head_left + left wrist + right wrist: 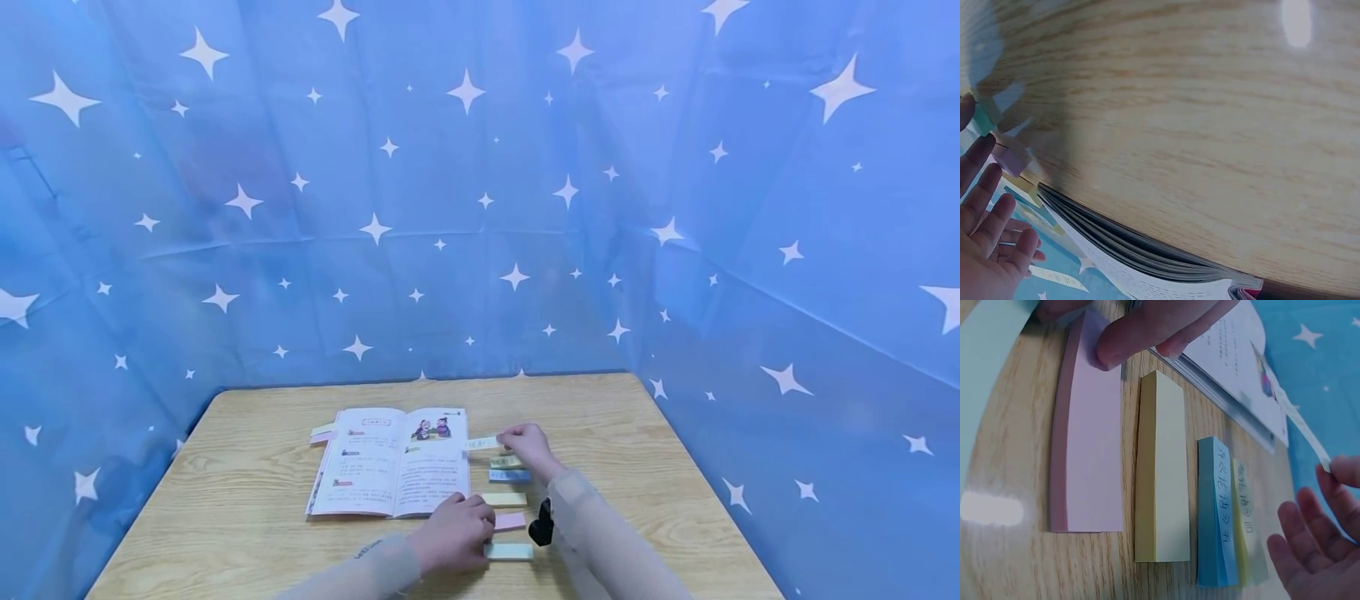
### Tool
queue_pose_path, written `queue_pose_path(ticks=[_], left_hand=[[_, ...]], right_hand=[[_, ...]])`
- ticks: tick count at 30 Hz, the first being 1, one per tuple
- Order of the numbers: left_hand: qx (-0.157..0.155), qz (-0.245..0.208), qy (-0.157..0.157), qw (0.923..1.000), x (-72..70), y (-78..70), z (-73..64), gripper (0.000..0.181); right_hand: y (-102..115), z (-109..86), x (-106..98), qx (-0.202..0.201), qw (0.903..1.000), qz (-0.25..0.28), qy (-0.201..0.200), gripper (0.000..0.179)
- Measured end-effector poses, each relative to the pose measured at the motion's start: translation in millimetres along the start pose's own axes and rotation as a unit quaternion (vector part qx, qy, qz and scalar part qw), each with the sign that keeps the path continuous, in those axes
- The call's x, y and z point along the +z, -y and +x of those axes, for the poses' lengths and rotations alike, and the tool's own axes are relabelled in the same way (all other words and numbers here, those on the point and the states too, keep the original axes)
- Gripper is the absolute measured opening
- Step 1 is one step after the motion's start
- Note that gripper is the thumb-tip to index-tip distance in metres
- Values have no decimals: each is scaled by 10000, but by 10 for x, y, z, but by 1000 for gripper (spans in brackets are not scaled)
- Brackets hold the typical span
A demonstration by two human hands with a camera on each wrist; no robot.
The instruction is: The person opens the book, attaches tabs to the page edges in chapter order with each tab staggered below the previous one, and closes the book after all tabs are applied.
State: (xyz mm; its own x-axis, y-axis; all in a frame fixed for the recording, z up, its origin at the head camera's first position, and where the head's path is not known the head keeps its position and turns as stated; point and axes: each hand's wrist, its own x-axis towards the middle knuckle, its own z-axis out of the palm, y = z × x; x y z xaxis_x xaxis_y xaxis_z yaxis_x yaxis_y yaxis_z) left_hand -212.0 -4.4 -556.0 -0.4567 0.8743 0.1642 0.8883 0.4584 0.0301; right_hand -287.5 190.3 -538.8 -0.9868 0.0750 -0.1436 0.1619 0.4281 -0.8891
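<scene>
My right fingers pinch one end of a paper strip, its long axis pointing left toward the open book.

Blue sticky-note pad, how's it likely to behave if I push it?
Likely light: the blue sticky-note pad is small compared with the open book. It probably won't roll, since it lies flat with straight edges. Its block-like thickness suggests fairly stiff handling, though the written top sheet could bend.

White glare spots the tabletop in wrist views
</scene>
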Motion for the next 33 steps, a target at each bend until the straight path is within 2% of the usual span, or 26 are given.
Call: queue_pose_path(ticks=[3,5,9,15,19,24,28,33], left_hand=[[-172,-143,-41,9997,-53,24,-2,16],[-292,-169,-177,9993,-104,68,0,18],[-776,-263,-423,9957,-208,226,12,17],[-1753,-379,-800,9805,-233,529,3,12],[-2210,-231,-933,9705,-166,673,-33,17],[-2552,-170,-796,9634,-73,748,-52,37],[-2704,-305,-445,9612,-41,747,-41,53],[-2877,-524,7,9563,9,731,-12,62]], right_hand=[[4,-5,9,41,10000,27,0,22],[6,-8,16,49,10000,18,-4,21],[5,4,33,83,10000,54,-5,20],[-22,45,65,40,9999,82,78,19],[-42,64,96,-5,9999,6,133,20],[-51,88,129,-40,9998,-152,89,21],[-51,107,136,-49,9998,-197,88,21],[-53,117,129,-69,9997,-152,158,23]])
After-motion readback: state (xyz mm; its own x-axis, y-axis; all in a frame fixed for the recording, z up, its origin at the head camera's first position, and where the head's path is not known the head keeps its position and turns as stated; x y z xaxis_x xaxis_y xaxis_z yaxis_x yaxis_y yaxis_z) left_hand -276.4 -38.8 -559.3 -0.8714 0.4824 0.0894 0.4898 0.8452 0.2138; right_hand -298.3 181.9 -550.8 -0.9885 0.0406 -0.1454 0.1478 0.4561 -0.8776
